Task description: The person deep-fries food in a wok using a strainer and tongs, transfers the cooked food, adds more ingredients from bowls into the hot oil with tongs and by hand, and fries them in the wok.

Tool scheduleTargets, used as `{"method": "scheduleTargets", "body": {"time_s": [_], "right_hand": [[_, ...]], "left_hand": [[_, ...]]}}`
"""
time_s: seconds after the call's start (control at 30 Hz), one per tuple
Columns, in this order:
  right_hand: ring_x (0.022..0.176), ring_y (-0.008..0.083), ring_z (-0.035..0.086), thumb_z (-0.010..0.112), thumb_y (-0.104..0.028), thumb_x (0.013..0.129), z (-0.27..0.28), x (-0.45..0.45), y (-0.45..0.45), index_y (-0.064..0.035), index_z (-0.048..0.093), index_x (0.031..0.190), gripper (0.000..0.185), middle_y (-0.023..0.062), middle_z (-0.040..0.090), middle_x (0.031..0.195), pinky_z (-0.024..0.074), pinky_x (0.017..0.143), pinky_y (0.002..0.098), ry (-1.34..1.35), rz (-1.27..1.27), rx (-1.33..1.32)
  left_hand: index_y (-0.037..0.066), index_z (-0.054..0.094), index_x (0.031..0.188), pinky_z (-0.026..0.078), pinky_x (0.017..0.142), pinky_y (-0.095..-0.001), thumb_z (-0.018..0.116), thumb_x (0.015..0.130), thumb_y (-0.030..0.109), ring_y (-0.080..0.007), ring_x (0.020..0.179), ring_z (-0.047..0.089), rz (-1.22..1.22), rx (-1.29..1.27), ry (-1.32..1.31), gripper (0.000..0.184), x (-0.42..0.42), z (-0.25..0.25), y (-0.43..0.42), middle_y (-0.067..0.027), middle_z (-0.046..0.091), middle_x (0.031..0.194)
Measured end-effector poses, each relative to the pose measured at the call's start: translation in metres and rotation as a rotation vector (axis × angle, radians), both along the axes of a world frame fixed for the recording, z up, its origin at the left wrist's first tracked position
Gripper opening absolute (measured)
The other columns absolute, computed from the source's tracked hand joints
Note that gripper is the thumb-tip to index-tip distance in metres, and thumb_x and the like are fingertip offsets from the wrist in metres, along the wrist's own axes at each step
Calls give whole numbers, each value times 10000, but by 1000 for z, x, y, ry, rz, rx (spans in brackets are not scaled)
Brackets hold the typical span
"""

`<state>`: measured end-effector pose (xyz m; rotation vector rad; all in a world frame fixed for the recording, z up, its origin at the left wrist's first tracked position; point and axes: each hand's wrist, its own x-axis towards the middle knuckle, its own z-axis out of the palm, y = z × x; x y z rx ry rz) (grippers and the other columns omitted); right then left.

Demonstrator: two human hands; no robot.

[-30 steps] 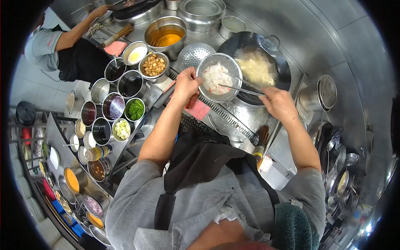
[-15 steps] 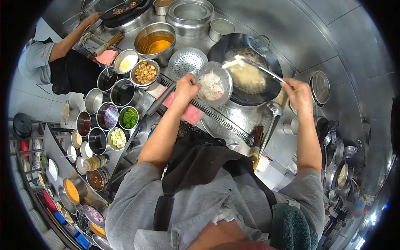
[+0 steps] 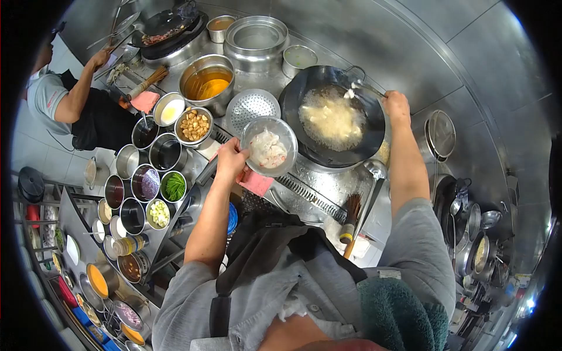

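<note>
My left hand (image 3: 233,159) grips the rim of a metal bowl (image 3: 290,131), tilted a little over the stove's front. Pale, wet-looking raw pieces (image 3: 268,150) with some reddish bits lie inside it. To its right is a black wok (image 3: 374,126), where pale pieces (image 3: 332,119) fry in bubbling oil. My right hand (image 3: 396,108) is closed round a slim metal utensil (image 3: 370,89) that looks like tongs. White coated food (image 3: 350,93) shows at its tip, over the wok's far right side.
A perforated strainer (image 3: 253,110) rests left of the wok. Beyond it stand a pot of orange oil (image 3: 208,82) and a bowl of browned chunks (image 3: 194,124). A ladle (image 3: 376,169) and brush (image 3: 350,216) lie in front. Another person (image 3: 70,105) works at the far-left wok.
My left hand has drawn the bowl left and toward me, away from the wok. My right hand has moved the utensil toward the wok's far rim. The view has shifted slightly.
</note>
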<state>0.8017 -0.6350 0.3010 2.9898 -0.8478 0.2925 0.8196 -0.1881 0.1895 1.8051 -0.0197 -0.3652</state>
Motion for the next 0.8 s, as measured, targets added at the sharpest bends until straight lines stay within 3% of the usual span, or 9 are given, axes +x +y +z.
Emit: {"method": "scheduleTargets", "body": {"time_s": [0.1, 0.2, 0.33, 0.4, 0.57, 0.67, 0.73, 0.8], "right_hand": [[945, 375, 599, 605, -207, 798, 3, -1, -5, -77, 677, 947, 210, 195, 645, 954, 475, 834, 455, -45, -62, 78], [907, 387, 603, 614, -258, 821, 17, -21, 7, -82, 663, 983, 245, 202, 643, 927, 476, 812, 444, -226, 69, 23], [888, 388, 607, 618, -248, 821, 59, -71, 66, -71, 655, 1005, 258, 199, 645, 929, 482, 796, 434, -220, 136, 39], [874, 382, 612, 630, -226, 817, 70, -97, 98, -31, 647, 997, 266, 194, 646, 933, 485, 784, 427, -274, 251, 178], [838, 362, 619, 630, -184, 814, 57, -143, 155, -1, 639, 981, 248, 182, 645, 941, 494, 759, 407, -94, 589, 174], [819, 361, 614, 624, -163, 804, 33, -154, 164, -10, 636, 948, 210, 166, 643, 917, 493, 736, 422, 5, 592, 170], [817, 363, 610, 615, -142, 799, 28, -155, 168, -19, 633, 914, 169, 164, 640, 903, 489, 721, 429, 139, 584, 174], [812, 366, 611, 617, -143, 803, 26, -159, 166, -18, 639, 909, 166, 164, 644, 888, 490, 716, 424, 87, 580, 184]], "left_hand": [[15, 474, 681, 402, 383, -299, 597, 739, 21, -143, 413, 526, 5, 7, 10, 136, -1, -2, 3, -52, 528, 554], [20, 463, 669, 401, 382, -302, 592, 737, 19, -145, 409, 525, 4, -39, 47, 146, 0, -5, 3, -54, 517, 538], [17, 460, 682, 388, 362, -304, 589, 738, 23, -148, 404, 518, -21, -52, 36, 141, 0, 7, -2, -61, 501, 518], [15, 459, 686, 393, 371, -299, 586, 738, 23, -148, 410, 521, -41, -93, -7, 137, 4, 3, -6, -63, 504, 522], [9, 462, 686, 416, 410, -288, 582, 734, 27, -144, 433, 528, -104, -110, -55, 129, 2, 20, -20, -63, 520, 546], [43, 451, 671, 374, 391, -264, 603, 726, -6, -116, 423, 489, -126, -155, -115, 169, -6, 36, -28, -26, 493, 555], [9, 457, 657, 431, 445, -317, 587, 705, 45, -161, 470, 542, -154, -80, -119, 143, -10, 43, -29, -83, 527, 548], [5, 458, 650, 439, 479, -343, 589, 693, 59, -200, 487, 550, -158, 4, -196, 148, -10, 36, -30, -110, 529, 550]]}}
